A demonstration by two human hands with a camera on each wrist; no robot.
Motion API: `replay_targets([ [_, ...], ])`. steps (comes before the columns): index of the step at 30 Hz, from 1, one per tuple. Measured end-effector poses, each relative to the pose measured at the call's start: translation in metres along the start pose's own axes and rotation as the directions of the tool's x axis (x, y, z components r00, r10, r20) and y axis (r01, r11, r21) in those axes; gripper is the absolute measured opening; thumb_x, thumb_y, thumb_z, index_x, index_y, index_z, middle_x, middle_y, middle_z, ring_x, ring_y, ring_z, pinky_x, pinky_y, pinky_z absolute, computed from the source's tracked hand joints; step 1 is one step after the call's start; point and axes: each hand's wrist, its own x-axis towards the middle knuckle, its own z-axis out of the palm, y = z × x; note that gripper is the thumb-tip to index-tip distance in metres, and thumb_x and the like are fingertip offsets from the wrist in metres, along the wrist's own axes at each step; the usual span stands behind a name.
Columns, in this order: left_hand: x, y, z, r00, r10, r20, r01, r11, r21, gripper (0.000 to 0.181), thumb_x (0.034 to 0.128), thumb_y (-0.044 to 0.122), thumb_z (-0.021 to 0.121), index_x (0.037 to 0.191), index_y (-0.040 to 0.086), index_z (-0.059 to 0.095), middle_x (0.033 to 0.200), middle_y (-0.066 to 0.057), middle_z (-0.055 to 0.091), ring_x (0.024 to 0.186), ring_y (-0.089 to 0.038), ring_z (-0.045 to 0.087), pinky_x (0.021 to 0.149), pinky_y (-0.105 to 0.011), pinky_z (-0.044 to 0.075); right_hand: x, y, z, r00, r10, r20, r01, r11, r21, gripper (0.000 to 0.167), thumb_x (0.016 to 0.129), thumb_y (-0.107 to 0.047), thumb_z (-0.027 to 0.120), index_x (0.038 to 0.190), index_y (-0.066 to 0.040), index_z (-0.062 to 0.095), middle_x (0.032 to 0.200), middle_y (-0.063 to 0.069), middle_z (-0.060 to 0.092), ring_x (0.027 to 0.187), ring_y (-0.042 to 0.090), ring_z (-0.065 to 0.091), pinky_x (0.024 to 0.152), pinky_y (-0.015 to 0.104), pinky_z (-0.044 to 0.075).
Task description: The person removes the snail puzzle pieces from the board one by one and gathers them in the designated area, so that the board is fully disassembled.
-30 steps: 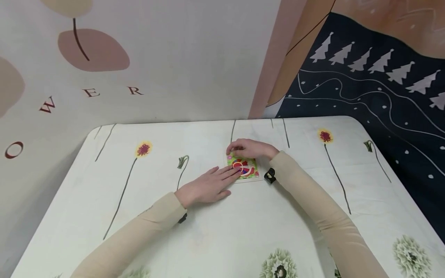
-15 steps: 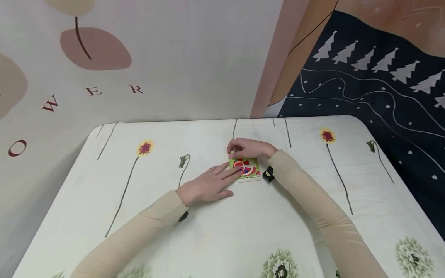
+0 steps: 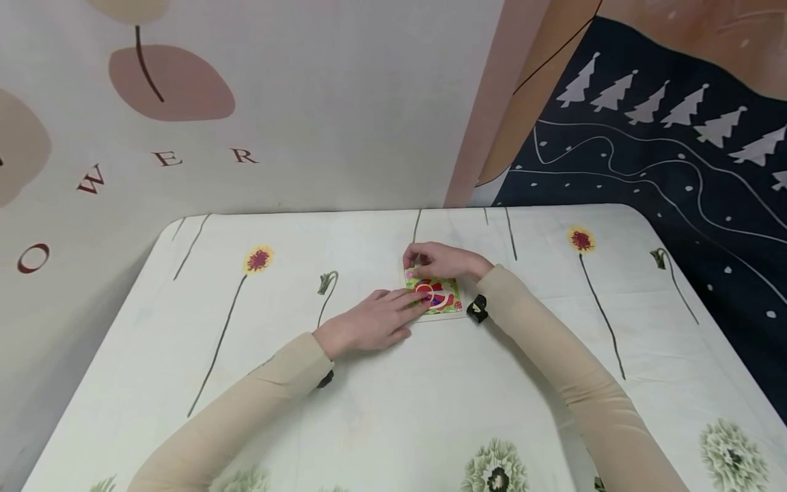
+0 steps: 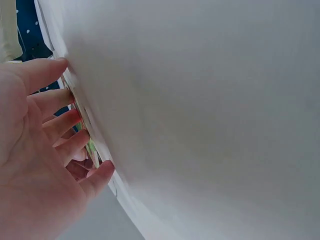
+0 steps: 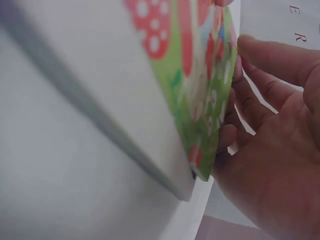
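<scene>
A small picture card, printed in green, red and blue, lies on a slightly larger pale board near the middle of the table. My left hand lies flat with its fingers straight, the fingertips resting on the left part of the picture. Across the far edge bends my right hand. Its thumb and curled fingers pinch the card's edge near the far left corner. In the right wrist view the card lies over the thick pale board; the right hand is at its edge.
A white cloth with printed flowers covers the table. A pale wall hanging rises behind it, and a dark one with printed trees stands at the right. Black wrist straps sit at the cuffs.
The left hand's thumb has drawn in closer to its fingers. My right hand stays at the card's far edge with hardly any movement. The whole head view has shifted slightly.
</scene>
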Motion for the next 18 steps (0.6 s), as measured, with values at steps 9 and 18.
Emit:
replay_targets([
  [9,-0.001,-0.004,0.001,1.0,0.017,-0.018,-0.017,1.0,-0.007,0.06,0.0999,0.033,0.052,0.153,0.015,0.03,0.158,-0.003,0.022,0.143,-0.022,0.02,0.104,-0.047,0.029,0.004,0.001,0.0,1.0,-0.017,-0.016,0.016,0.999,-0.032,0.013,0.096,-0.003,0.057,0.107,-0.007,0.063,0.098,0.005,0.057,0.089,0.021,0.047,0.08,0.032,0.039],
  [18,-0.003,-0.001,-0.004,1.0,0.017,0.01,-0.017,0.998,-0.065,0.063,0.0994,0.034,0.053,0.154,0.013,0.027,0.158,-0.005,0.022,0.144,-0.023,0.018,0.106,-0.048,0.026,0.01,-0.001,-0.009,0.997,-0.012,0.075,0.015,0.999,-0.034,0.014,0.094,0.0,0.058,0.104,-0.007,0.064,0.097,0.004,0.058,0.089,0.021,0.048,0.081,0.032,0.039],
])
